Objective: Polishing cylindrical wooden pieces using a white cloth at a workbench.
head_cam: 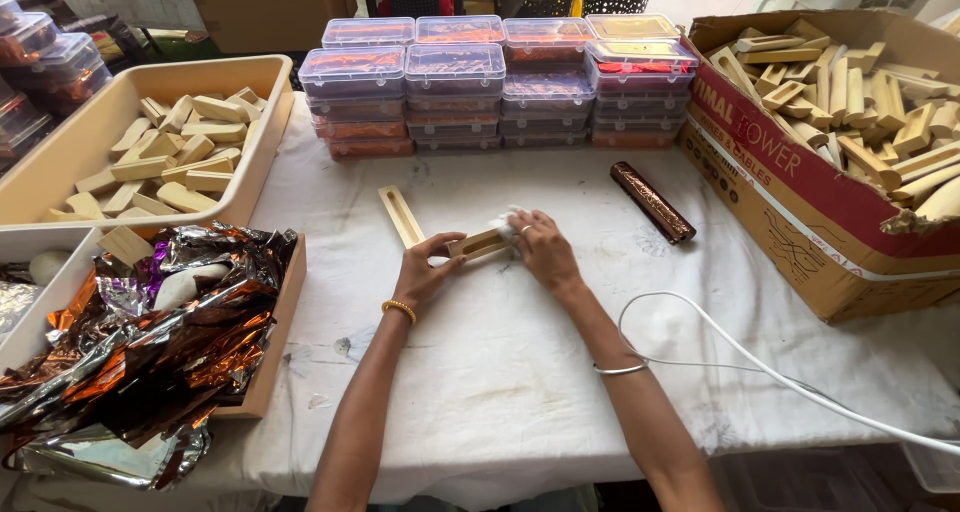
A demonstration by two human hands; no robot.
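My left hand (425, 269) grips one end of a small slotted wooden piece (478, 244) lying on the white cloth-covered table (500, 372). My right hand (543, 247) presses a white wad of cloth (505, 226) onto the other end of that piece. A second slotted wooden strip (400, 215) lies just left of my hands. A dark brown foil-wrapped roll (652, 201) rests to the right.
Stacked clear lidded boxes (500, 82) line the back. A beige tray (60, 172) of wooden blocks sits left, a cardboard box (800, 222) of wooden pieces right. Crumpled copper foil (170, 342) fills a front-left tray. A white cable (760, 367) crosses the front right.
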